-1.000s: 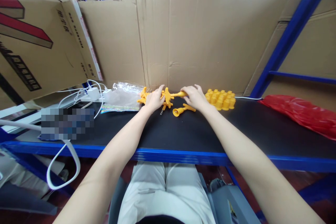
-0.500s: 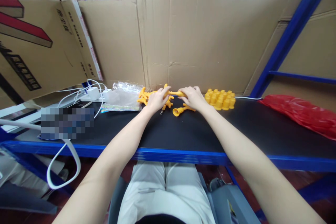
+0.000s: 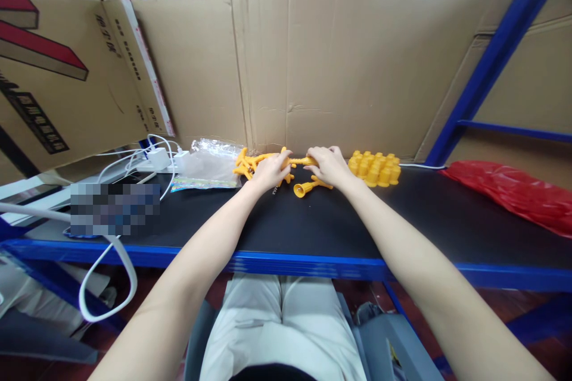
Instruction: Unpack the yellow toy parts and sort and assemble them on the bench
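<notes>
My left hand [image 3: 269, 171] is closed round part of a yellow branched plastic piece [image 3: 245, 162], whose knobbly arms stick out to its left and above. My right hand [image 3: 329, 165] is closed on one end of a yellow plastic rod [image 3: 302, 161]. That rod spans the gap between the two hands; whether it is joined to the branched piece is hidden by my left fingers. Just below the right hand, a yellow piece with a flared, hollow end [image 3: 302, 190] lies on the black tabletop [image 3: 308, 226]. Several yellow cup-shaped pieces [image 3: 374, 168] stand grouped right of my right hand.
A clear plastic bag [image 3: 208, 164] lies left of the branched pieces. White cables and plugs [image 3: 158, 159] crowd the left side, near a blurred-out object [image 3: 115, 209]. A red plastic bag [image 3: 509, 193] rests at the right. Cardboard [image 3: 357, 71] walls the back.
My left hand has shifted very slightly, and a thinner stretch of the yellow rod shows beside its fingertips. The right hand stays almost in place, and the other pieces have not moved.
</notes>
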Demonstrator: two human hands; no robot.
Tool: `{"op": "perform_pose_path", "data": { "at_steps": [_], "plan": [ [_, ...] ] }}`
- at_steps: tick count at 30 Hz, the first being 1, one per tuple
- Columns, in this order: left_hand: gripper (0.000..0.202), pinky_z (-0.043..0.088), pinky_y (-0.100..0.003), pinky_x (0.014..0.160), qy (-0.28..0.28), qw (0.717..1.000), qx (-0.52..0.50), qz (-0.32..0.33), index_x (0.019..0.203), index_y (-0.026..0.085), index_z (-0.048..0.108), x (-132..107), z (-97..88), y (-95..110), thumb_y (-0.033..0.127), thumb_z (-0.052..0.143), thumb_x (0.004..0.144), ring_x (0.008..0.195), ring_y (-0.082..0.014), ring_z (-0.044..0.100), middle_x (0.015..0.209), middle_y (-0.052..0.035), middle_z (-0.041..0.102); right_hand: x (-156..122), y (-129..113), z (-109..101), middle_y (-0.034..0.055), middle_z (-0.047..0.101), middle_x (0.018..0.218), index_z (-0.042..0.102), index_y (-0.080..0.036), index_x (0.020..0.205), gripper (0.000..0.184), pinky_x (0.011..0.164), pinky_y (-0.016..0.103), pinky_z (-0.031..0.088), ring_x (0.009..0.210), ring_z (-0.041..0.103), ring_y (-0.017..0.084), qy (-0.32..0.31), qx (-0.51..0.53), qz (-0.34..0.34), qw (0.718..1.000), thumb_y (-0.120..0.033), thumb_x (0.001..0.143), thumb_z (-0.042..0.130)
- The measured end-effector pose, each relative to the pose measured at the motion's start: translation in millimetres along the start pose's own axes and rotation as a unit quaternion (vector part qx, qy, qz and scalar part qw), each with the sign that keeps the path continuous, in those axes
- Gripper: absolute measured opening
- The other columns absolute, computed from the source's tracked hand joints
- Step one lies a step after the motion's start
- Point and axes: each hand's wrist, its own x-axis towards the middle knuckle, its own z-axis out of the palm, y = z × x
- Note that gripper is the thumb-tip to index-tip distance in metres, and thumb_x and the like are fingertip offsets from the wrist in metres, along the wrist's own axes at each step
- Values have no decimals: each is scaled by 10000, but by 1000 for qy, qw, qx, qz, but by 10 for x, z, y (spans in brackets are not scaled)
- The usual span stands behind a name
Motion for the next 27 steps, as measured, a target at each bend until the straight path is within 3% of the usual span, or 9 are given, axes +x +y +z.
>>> {"op": "perform_pose_path", "data": {
  "at_steps": [7,12,14,16,19,23,27],
  "plan": [
    [322,460,-254,707,-17,987,-143,-64,1122,167,587,47,77,-16,269,540,820,739,-134,591,834,-32,653,-1,3,10,90,629,927,541,-176,960,122,837,380,237,869,507,229,22,-57,-33,998,-204,883,449],
    [324,415,-216,506,-129,953,-243,-127,1121,155,590,45,70,-38,319,492,859,493,-89,513,694,-20,634,-7,-19,6,84,634,923,553,-184,949,130,884,408,227,883,507,230,17,-67,-51,996,-192,885,440],
    [309,431,-230,542,-108,967,-200,-113,1104,162,601,31,30,-15,313,499,855,549,-109,555,731,-33,650,-10,-32,1,86,640,923,556,-176,958,136,896,410,235,886,519,230,14,-63,-46,997,-192,888,439],
    [298,454,-257,642,-39,991,-105,-79,1101,178,603,17,-11,30,290,528,836,714,-154,615,846,-53,671,-16,-31,8,89,647,920,556,-164,981,149,905,413,244,891,535,233,9,-52,-34,998,-203,894,441],
    [352,450,-291,730,25,999,24,-35,1188,204,555,-3,-48,107,278,520,845,903,-209,624,1027,-78,655,-26,-4,46,92,660,966,555,-156,1039,193,926,421,247,919,559,237,-6,-18,-18,1000,-245,907,447],
    [377,443,-284,724,22,996,89,-23,1249,216,506,-20,-54,146,284,476,879,932,-213,625,1094,-93,623,-23,32,102,89,660,1060,556,-173,1089,233,937,414,249,968,572,231,-20,27,-11,999,-274,925,425],
    [361,442,-282,734,33,998,56,-12,1224,215,515,-18,-49,119,274,479,870,921,-199,619,1100,-80,622,-2,24,91,95,672,993,575,-168,1037,207,904,412,257,920,582,235,-26,9,-2,1000,-264,916,436]
  ]
}}
